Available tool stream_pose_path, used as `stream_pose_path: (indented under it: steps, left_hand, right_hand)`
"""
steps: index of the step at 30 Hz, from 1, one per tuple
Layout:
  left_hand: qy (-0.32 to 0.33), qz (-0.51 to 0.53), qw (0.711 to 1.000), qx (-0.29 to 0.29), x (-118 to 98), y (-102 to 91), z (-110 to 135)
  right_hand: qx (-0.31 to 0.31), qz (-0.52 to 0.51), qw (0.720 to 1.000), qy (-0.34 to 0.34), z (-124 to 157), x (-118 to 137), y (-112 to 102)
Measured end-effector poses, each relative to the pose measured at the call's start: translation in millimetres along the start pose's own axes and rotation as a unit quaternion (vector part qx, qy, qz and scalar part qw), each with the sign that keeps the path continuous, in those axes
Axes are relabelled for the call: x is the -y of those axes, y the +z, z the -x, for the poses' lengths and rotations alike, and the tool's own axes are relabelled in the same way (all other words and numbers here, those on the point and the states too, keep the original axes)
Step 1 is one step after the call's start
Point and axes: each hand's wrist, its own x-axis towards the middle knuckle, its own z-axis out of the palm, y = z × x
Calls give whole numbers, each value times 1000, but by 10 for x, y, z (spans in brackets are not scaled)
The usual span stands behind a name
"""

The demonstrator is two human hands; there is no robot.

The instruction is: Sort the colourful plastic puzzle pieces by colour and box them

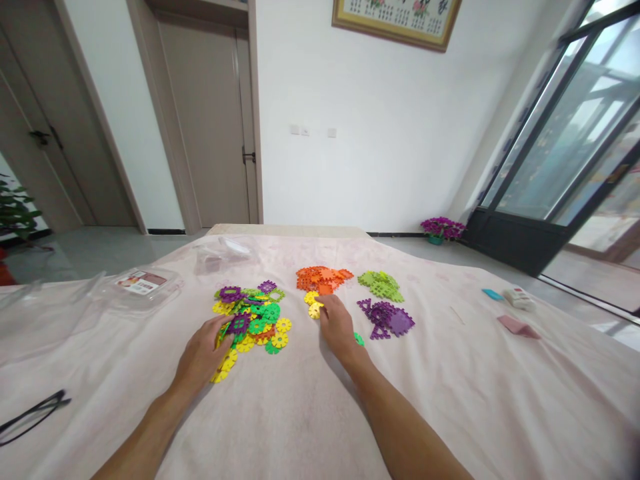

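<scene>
On the cloth lies a mixed pile of plastic interlocking pieces [260, 320] in green, yellow, purple and orange. At its left edge is my left hand [203, 350], fingers curled, with the fingertips closed at a square purple interlocking piece [240, 324]. My right hand [337, 327] reaches just below the orange pieces [323, 277]. Its fingers are pinched at a yellow notched disc [315, 311], and another yellow disc [311, 297] lies behind that one. To the right sit purple pieces [387, 320] and light green pieces [381, 285]. A green disc [359, 339] is partly hidden by my right wrist.
Clear plastic packaging [143, 287] rests on the left of the cloth-covered table [280, 413]. Glasses [37, 413] lie at the near left. At the right are a pink cloth [519, 327], a white packet [519, 298] and a blue item [492, 294].
</scene>
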Motion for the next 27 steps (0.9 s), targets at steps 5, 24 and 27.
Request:
stream_pose_path:
  steps: [5, 24, 27]
  left_hand:
    - [-3, -4, 1000, -4, -16, -5, 0]
    - [1, -5, 1000, -2, -21, 1, 7]
    - [-1, -1, 1000, -5, -25, -2, 6]
  right_hand:
    - [136, 12, 982, -133, 203, 314, 191]
    - [162, 79, 980, -86, 270, 398, 202]
    - [104, 45, 993, -39, 236, 263, 225]
